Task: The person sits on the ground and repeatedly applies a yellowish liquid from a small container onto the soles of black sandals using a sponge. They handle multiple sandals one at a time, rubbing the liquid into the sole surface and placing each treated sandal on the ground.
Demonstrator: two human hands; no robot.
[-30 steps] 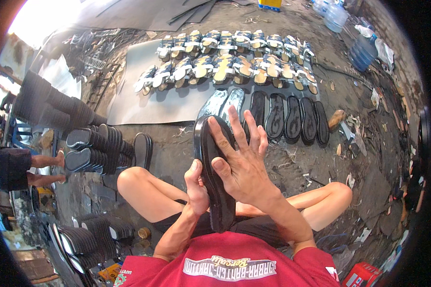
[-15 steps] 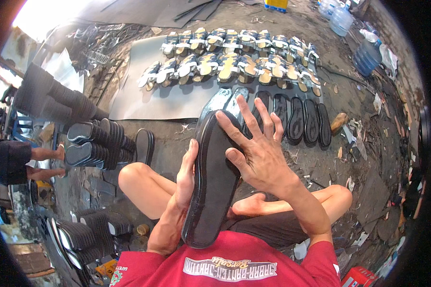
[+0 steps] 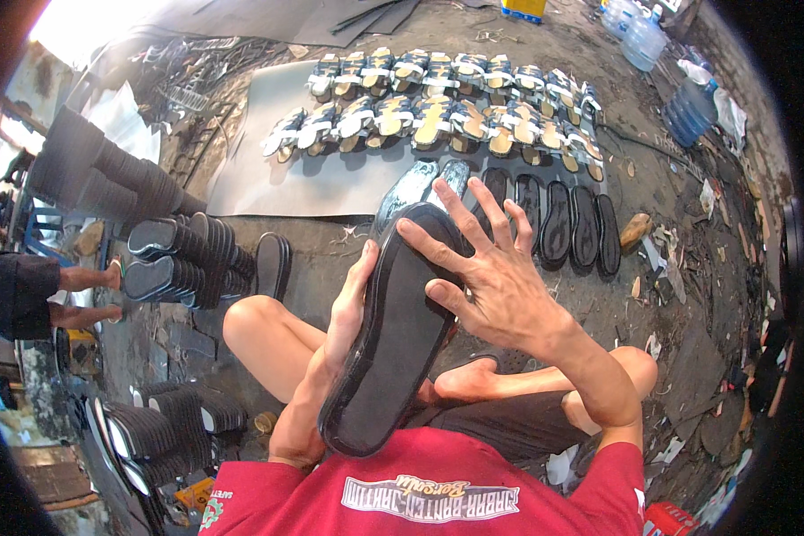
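Observation:
A black shoe sole (image 3: 386, 353) lies slantwise before my chest, its rounded toe end pointing away from me and its heel end close to my red shirt. My left hand (image 3: 341, 322) grips it by the left edge; the thumb runs along the rim and the other fingers are hidden underneath. Over the right side of the toe end, my right hand (image 3: 509, 290) has its fingers spread, with the index fingertip on the sole's upper face and the thumb at its right edge. Two shiny, wet-looking soles (image 3: 408, 192) lie just beyond the toe end.
Several black soles (image 3: 556, 223) stretch in a row to the right. Behind them, strapped sandals (image 3: 433, 121) fill two rows on a grey sheet (image 3: 250, 179). Sole stacks (image 3: 165, 259) stand at left, near another person's legs (image 3: 85, 279). Water bottles (image 3: 688, 112) lie far right.
The sole's heel end has swung slightly left and its toe end slightly right, so it tilts more. Both hands keep nearly the same places on it.

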